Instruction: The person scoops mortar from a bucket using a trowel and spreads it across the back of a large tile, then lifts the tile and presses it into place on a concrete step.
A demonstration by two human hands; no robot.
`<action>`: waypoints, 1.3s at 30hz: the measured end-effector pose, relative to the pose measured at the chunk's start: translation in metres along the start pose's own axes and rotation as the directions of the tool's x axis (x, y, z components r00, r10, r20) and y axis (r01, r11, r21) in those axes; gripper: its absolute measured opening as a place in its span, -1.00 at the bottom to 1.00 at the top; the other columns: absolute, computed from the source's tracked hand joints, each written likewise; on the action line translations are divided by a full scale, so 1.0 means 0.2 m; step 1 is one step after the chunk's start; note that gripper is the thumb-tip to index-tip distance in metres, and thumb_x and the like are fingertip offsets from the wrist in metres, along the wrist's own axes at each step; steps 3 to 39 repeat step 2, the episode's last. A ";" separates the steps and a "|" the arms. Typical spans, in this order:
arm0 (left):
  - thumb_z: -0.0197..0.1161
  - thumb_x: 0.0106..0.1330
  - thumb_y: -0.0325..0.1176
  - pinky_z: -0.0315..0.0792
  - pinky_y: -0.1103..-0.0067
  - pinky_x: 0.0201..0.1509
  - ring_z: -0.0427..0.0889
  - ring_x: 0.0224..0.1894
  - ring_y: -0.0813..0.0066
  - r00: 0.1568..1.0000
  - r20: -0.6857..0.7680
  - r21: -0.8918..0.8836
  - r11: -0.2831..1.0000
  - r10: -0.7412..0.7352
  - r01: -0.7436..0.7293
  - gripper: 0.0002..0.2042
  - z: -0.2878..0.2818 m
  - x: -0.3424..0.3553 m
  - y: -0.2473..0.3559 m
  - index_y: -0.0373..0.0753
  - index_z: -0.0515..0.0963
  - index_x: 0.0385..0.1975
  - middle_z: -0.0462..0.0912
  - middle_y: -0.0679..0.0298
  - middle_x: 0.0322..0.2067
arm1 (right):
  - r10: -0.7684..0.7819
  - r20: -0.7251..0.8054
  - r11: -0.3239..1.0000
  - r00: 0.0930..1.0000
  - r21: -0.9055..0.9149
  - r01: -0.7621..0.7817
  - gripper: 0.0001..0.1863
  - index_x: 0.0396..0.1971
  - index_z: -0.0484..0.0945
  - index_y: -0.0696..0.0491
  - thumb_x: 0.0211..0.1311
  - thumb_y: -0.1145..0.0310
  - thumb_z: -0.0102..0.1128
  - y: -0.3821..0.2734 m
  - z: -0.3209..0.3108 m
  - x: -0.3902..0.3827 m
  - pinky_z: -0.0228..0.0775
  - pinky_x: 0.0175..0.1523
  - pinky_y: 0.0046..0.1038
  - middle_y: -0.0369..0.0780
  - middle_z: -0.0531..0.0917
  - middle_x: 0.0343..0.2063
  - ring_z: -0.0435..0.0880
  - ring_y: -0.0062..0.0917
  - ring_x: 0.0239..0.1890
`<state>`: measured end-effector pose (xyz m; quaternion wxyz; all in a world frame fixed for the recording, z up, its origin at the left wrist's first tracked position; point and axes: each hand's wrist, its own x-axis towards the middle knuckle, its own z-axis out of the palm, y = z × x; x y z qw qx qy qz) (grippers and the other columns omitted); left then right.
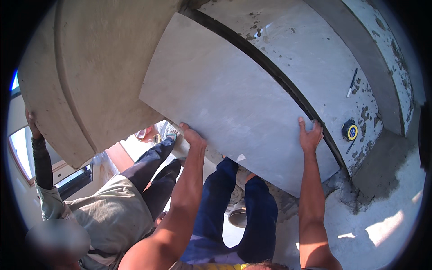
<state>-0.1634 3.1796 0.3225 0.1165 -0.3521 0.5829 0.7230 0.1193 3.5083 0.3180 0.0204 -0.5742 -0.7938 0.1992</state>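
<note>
A large grey stone slab (220, 85) lies tilted across the middle, in front of a dark curved gap (279, 76). My left hand (194, 136) is closed on its near left edge, with the fingers partly hidden beneath. On the far right edge rests my right hand (310, 135), thumb on the slab's face and the other fingers bent over the rim beside the gap. Beyond the gap, a light slab (310, 49) spotted with mortar carries a black-and-yellow tape measure (349, 130) and a marker pen (352, 83).
At left another person in a pale shirt (112, 204) has a raised hand (33, 125) on a big brownish curved panel (103, 58). Wet mortar (378, 166) covers the floor at right. A round metal container (237, 218) stands between my legs. A curved riser (369, 54) rises at far right.
</note>
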 end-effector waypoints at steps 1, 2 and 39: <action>-0.12 0.61 0.16 0.10 0.32 0.57 0.33 0.43 0.17 0.999 -0.043 0.036 0.999 0.013 -0.011 -0.30 -0.01 0.03 -0.03 -0.35 0.24 0.45 0.34 0.13 0.43 | -0.001 0.001 1.000 1.000 -0.003 0.001 -0.07 0.15 0.54 0.32 0.23 -0.34 0.27 0.00 0.03 0.01 0.15 0.35 0.11 0.10 0.61 0.07 0.47 0.01 0.24; -0.12 0.60 0.18 0.08 0.31 0.58 0.33 0.43 0.18 0.996 -0.085 0.073 0.997 0.027 -0.020 -0.28 -0.01 0.05 -0.05 -0.35 0.22 0.46 0.33 0.14 0.44 | -0.005 0.008 1.000 1.000 -0.004 0.005 -0.07 0.15 0.54 0.32 0.23 -0.34 0.27 0.00 0.06 0.00 0.15 0.35 0.11 0.10 0.61 0.07 0.47 0.01 0.24; -0.12 0.60 0.18 0.08 0.31 0.58 0.33 0.43 0.18 0.996 -0.085 0.073 0.997 0.027 -0.020 -0.28 -0.01 0.05 -0.05 -0.35 0.22 0.46 0.33 0.14 0.44 | -0.005 0.008 1.000 1.000 -0.004 0.005 -0.07 0.15 0.54 0.32 0.23 -0.34 0.27 0.00 0.06 0.00 0.15 0.35 0.11 0.10 0.61 0.07 0.47 0.01 0.24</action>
